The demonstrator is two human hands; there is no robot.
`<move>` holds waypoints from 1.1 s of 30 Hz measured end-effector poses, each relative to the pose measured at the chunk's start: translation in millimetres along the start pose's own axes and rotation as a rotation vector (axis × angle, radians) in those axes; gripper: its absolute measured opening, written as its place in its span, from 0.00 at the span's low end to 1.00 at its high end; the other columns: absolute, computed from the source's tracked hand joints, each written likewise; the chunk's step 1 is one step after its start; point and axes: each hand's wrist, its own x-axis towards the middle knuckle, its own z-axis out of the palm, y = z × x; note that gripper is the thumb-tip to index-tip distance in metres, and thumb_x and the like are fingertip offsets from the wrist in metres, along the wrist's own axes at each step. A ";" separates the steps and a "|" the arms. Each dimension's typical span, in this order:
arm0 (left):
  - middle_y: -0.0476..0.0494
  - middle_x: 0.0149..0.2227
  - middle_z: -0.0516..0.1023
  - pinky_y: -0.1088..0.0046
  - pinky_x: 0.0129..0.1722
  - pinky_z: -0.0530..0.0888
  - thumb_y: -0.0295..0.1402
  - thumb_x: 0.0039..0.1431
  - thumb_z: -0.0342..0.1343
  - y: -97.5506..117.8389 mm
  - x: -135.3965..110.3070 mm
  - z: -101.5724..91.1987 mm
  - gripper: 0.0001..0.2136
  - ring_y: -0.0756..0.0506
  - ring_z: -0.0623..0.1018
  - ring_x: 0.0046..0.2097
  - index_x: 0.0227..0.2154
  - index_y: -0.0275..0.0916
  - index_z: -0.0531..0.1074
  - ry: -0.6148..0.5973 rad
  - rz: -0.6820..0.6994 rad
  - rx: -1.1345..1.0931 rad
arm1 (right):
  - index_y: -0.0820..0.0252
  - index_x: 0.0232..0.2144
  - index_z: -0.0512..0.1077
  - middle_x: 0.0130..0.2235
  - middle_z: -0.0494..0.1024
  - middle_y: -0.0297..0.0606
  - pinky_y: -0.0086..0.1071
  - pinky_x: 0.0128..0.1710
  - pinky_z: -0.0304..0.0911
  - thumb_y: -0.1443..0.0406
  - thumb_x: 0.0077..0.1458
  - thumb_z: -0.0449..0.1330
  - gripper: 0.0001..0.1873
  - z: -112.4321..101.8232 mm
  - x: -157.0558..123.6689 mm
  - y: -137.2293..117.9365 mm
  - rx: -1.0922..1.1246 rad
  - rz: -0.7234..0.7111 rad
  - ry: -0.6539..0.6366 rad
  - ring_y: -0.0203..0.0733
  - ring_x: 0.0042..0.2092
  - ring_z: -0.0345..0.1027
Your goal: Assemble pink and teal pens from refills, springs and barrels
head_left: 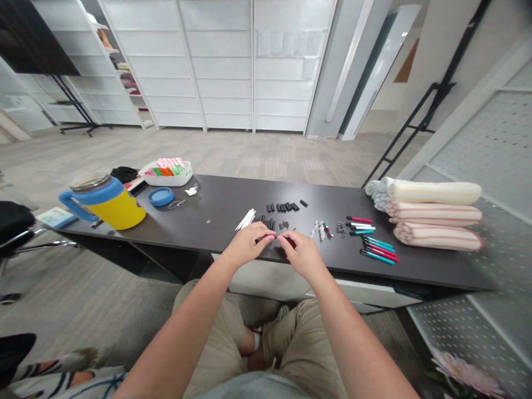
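Note:
Both hands meet above the near edge of the dark table [216, 213]. My left hand [249, 242] pinches a thin red pen part [270, 236], and my right hand [300, 252] pinches its other end. Just beyond the fingers lie white refill tubes [245, 219], several black pen pieces [283, 208] and small tips and springs [322, 229]. To the right lie several finished pens [376, 247] in red, teal and white.
A yellow jug [110, 203] with a blue handle and rim lies at the table's left end, beside a blue lid [160, 196] and a white tray [167, 173] of colourful items. Rolled towels [432, 215] are stacked at the right. A black chair [12, 224] stands far left.

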 end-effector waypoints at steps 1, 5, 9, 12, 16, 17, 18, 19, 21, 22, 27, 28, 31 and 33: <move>0.42 0.42 0.80 0.67 0.47 0.75 0.35 0.72 0.54 0.2 0.6 -0.5 0.11 0.45 0.78 0.45 0.46 0.42 0.81 0.001 0.014 0.003 | 0.53 0.37 0.78 0.32 0.81 0.37 0.35 0.37 0.63 0.55 0.69 0.56 0.14 -0.1 0.2 -0.4 -0.001 -0.003 -0.001 0.45 0.37 0.75; 0.42 0.43 0.79 0.65 0.51 0.74 0.34 0.71 0.56 -2.4 1.4 -0.5 0.08 0.44 0.77 0.48 0.43 0.42 0.80 0.030 0.031 -0.001 | 0.53 0.37 0.78 0.32 0.81 0.37 0.34 0.36 0.63 0.56 0.69 0.56 0.14 0.2 0.4 -0.7 -0.003 -0.002 -0.002 0.46 0.37 0.75; 0.42 0.44 0.79 0.63 0.52 0.74 0.36 0.67 0.61 -3.3 0.5 0.5 0.06 0.43 0.77 0.48 0.43 0.42 0.79 0.057 0.017 -0.008 | 0.53 0.38 0.78 0.33 0.81 0.37 0.34 0.35 0.63 0.55 0.69 0.56 0.14 1.6 0.0 1.1 0.016 0.021 -0.005 0.46 0.37 0.75; 0.40 0.48 0.80 0.61 0.55 0.73 0.36 0.69 0.59 -1.5 0.5 1.0 0.09 0.42 0.77 0.51 0.48 0.42 0.78 0.052 0.032 0.011 | 0.51 0.39 0.77 0.35 0.82 0.37 0.34 0.33 0.64 0.54 0.68 0.56 0.13 2.5 -0.2 3.5 0.043 0.040 -0.002 0.46 0.36 0.75; 0.41 0.46 0.81 0.61 0.55 0.73 0.35 0.72 0.54 -0.3 1.2 1.0 0.09 0.42 0.77 0.50 0.44 0.42 0.79 0.020 0.049 0.024 | 0.50 0.40 0.78 0.34 0.81 0.37 0.34 0.33 0.64 0.53 0.68 0.56 0.13 3.2 0.0 5.7 0.054 0.038 -0.007 0.46 0.36 0.75; 0.42 0.45 0.81 0.61 0.54 0.73 0.34 0.71 0.54 -0.6 1.2 0.9 0.08 0.42 0.78 0.49 0.43 0.42 0.79 0.015 0.042 0.023 | 0.51 0.40 0.78 0.34 0.81 0.37 0.34 0.33 0.64 0.54 0.68 0.56 0.13 3.3 0.1 5.7 0.047 0.032 -0.006 0.47 0.37 0.75; 0.42 0.44 0.81 0.62 0.53 0.73 0.34 0.71 0.55 -1.2 1.2 0.9 0.08 0.42 0.78 0.48 0.43 0.42 0.79 0.012 0.034 0.021 | 0.51 0.39 0.78 0.34 0.81 0.37 0.34 0.34 0.64 0.54 0.68 0.56 0.13 3.3 0.3 5.4 0.038 0.024 -0.005 0.47 0.37 0.75; 0.42 0.44 0.81 0.62 0.52 0.73 0.34 0.70 0.56 -1.8 1.0 0.9 0.07 0.42 0.78 0.48 0.43 0.42 0.78 0.012 0.028 0.022 | 0.51 0.39 0.78 0.34 0.81 0.37 0.34 0.34 0.63 0.54 0.68 0.56 0.13 3.4 0.6 4.9 0.025 0.012 -0.002 0.46 0.37 0.75; 0.43 0.43 0.81 0.63 0.51 0.73 0.34 0.70 0.56 -3.2 0.4 1.0 0.06 0.43 0.77 0.47 0.43 0.42 0.78 0.008 0.019 0.028 | 0.52 0.37 0.78 0.33 0.81 0.37 0.34 0.36 0.63 0.55 0.69 0.56 0.14 3.5 1.2 3.2 -0.007 -0.020 0.002 0.46 0.37 0.74; 0.43 0.43 0.81 0.63 0.51 0.73 0.34 0.70 0.57 -3.8 0.1 1.2 0.06 0.43 0.77 0.47 0.43 0.42 0.78 0.006 0.016 0.031 | 0.53 0.36 0.78 0.33 0.81 0.37 0.34 0.37 0.62 0.55 0.69 0.55 0.15 3.5 1.6 2.2 -0.024 -0.036 0.003 0.46 0.37 0.74; 0.45 0.43 0.82 0.63 0.50 0.73 0.33 0.69 0.58 -5.1 -0.7 2.0 0.05 0.43 0.77 0.46 0.43 0.43 0.78 0.020 -0.009 0.037 | 0.53 0.38 0.76 0.35 0.82 0.37 0.34 0.36 0.61 0.54 0.70 0.55 0.14 2.8 2.4 -1.1 -0.032 -0.008 -0.018 0.44 0.36 0.73; 0.45 0.43 0.82 0.63 0.50 0.73 0.33 0.69 0.58 -5.2 -0.7 2.0 0.05 0.43 0.77 0.46 0.43 0.43 0.78 0.023 -0.014 0.036 | 0.53 0.40 0.76 0.37 0.82 0.37 0.34 0.36 0.61 0.55 0.69 0.57 0.12 2.5 2.3 -1.0 -0.014 0.007 -0.024 0.44 0.36 0.73; 0.44 0.43 0.82 0.62 0.51 0.73 0.33 0.68 0.58 -5.6 -0.5 1.8 0.05 0.43 0.78 0.46 0.43 0.43 0.78 0.022 -0.018 0.033 | 0.53 0.40 0.75 0.37 0.82 0.36 0.33 0.36 0.61 0.57 0.68 0.58 0.10 2.3 1.9 0.3 0.000 -0.005 -0.034 0.43 0.36 0.74; 0.45 0.43 0.82 0.62 0.51 0.73 0.33 0.68 0.59 -5.7 -0.4 1.6 0.05 0.42 0.78 0.47 0.43 0.43 0.78 0.022 -0.014 0.033 | 0.53 0.37 0.75 0.35 0.81 0.36 0.33 0.36 0.61 0.57 0.70 0.55 0.12 2.6 1.7 1.1 -0.034 -0.031 -0.038 0.44 0.36 0.74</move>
